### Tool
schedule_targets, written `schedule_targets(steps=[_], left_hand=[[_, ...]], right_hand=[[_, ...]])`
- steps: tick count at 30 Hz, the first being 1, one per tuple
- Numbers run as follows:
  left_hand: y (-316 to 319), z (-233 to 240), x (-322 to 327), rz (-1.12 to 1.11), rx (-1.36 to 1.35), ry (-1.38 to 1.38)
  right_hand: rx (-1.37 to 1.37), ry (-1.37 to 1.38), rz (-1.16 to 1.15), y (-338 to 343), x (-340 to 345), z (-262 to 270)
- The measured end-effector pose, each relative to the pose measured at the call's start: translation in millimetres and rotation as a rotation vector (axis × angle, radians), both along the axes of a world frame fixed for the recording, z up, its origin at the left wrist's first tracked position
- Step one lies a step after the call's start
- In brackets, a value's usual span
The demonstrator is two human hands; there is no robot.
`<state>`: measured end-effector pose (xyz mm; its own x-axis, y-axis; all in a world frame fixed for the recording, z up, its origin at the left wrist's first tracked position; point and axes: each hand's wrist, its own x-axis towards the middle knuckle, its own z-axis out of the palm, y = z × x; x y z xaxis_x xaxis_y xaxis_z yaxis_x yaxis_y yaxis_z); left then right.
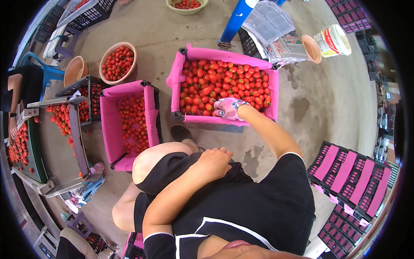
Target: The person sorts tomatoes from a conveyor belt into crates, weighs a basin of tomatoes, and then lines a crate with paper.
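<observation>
My right hand (228, 109), in a pink patterned glove, rests on the cherry tomatoes (223, 81) at the near edge of a black crate lined with pink cloth (273, 94). Its fingers reach down among the fruit, so whether one is held is hidden. My bare left hand (216, 162) lies over my lap on the black shorts, its fingers curled and holding nothing that shows. Left of my knee stands a second pink-lined crate (111, 129), partly filled with cherry tomatoes (132, 123).
Two round basins, one with tomatoes (118, 63) and one tan (75, 70), stand at upper left. A metal sorting table (61, 145) is at left, a co-worker's hand (13, 128) beyond it. Newspapers (268, 26) lie behind a blue post (237, 21). Stacked black crates (349, 178) stand at right.
</observation>
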<state>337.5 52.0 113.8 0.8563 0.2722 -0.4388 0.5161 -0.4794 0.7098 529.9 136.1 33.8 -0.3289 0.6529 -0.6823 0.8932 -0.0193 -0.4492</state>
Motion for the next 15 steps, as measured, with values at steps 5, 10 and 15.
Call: schedule_targets(steps=[5,10,15], left_hand=[[1,5,1,0.01,0.023,0.048],[1,2,0,0.014,0.034,0.008],[-1,1,-2,0.035,0.068,-0.002]], right_hand=[[-0.043,-0.116,0.035,0,3,-11],[-0.123,-0.193,0.193,13,2,-24],[-0.443,0.258,-0.469,3,47,-8]])
